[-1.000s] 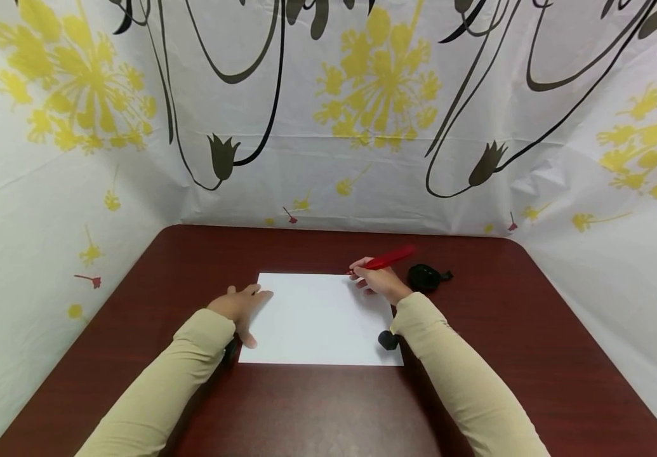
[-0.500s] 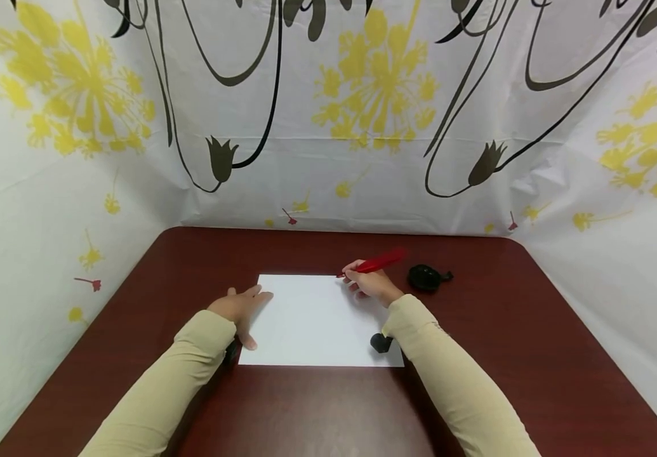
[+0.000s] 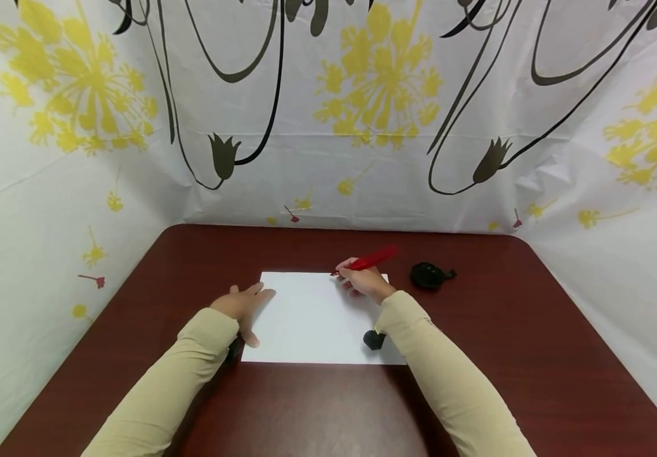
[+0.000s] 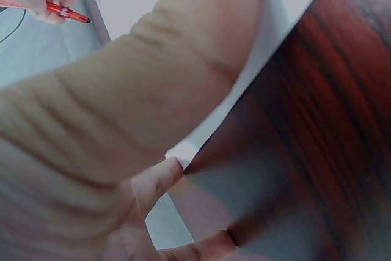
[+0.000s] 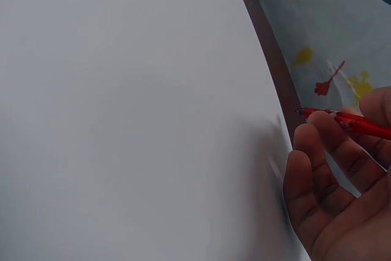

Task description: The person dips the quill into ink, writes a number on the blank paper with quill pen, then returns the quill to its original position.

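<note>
A white sheet of paper [image 3: 311,317] lies flat on the table in the head view. My left hand [image 3: 244,306] rests on its left edge with fingers spread and thumb lower on the sheet. In the left wrist view, the fingers [image 4: 160,183] of that hand lie at the paper's corner. My right hand [image 3: 365,280], over the far right part of the sheet, pinches a red pen [image 3: 375,258] between thumb and fingers. Its dark tip [image 5: 299,112] points left, near the far edge of the paper, and the pen's back end slants up to the right.
A round black object [image 3: 428,275] with a short tab sits right of the paper on the dark red-brown table [image 3: 299,406]. A small black piece [image 3: 374,339] hangs at my right wrist. A white patterned cloth [image 3: 305,171] surrounds the table's back and sides.
My right hand has moved left along the far edge of the paper with the red pen. My left hand has stayed on the sheet's left edge.
</note>
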### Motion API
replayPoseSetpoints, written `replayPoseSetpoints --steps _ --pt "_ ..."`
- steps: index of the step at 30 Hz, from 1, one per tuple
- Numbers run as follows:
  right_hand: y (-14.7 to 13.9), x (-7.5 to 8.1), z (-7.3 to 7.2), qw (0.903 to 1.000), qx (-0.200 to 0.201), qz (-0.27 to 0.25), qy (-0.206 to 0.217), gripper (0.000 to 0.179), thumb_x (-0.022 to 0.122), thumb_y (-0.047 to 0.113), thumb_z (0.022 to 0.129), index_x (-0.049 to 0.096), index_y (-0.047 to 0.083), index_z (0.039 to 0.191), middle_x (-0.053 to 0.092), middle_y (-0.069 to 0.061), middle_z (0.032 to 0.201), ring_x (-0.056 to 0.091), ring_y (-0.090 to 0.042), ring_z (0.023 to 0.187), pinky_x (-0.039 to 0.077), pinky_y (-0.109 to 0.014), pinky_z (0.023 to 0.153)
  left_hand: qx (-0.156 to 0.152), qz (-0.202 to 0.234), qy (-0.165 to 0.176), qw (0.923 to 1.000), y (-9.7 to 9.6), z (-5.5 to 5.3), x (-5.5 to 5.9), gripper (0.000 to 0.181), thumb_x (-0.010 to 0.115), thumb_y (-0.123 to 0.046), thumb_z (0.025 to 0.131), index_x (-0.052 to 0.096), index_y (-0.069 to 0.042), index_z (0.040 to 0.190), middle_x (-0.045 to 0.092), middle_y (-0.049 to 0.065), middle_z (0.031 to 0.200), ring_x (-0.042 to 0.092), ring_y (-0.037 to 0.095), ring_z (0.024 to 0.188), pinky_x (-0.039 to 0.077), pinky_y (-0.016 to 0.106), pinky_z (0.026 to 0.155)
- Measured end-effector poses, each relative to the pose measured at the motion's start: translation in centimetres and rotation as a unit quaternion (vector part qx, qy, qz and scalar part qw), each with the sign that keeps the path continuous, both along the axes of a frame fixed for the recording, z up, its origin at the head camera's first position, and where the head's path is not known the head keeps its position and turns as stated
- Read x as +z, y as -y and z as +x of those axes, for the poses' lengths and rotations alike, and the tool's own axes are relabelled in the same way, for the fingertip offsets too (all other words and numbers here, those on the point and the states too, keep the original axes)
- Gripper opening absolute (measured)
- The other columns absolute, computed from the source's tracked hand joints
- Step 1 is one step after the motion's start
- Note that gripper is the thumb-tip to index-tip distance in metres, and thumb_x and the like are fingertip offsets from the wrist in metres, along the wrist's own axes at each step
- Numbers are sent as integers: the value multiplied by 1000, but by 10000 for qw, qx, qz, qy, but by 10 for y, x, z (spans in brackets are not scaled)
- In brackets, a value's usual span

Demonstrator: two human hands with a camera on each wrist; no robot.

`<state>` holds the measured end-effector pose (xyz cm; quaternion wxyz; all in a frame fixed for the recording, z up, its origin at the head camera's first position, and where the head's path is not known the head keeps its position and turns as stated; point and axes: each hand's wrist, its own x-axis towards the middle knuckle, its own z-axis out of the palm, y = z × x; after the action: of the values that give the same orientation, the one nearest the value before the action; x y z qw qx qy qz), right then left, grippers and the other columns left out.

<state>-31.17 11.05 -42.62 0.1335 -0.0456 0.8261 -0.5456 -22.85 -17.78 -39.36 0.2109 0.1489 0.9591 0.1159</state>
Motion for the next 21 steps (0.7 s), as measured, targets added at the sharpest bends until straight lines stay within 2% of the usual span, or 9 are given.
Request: replayPoseSetpoints --steps 10,21 --pt "7 -6 -3 10000 -43 -85 23 17 58 18 96 66 9 108 67 -7 95 63 -19 72 50 -29 58 8 16 60 10000 -1 -1 1 118 95 -26 59 26 -13 154 15 19 159 9 62 134 43 61 87" --pt "12 -4 -4 9999 -79 85 -30 18 58 21 96 66 10 109 68 -6 96 64 -19 73 50 -29 57 123 -23 110 9999 -2 1 2 121 96 -25 57 25 -20 155 14 15 160 9 57 137 47 54 81"
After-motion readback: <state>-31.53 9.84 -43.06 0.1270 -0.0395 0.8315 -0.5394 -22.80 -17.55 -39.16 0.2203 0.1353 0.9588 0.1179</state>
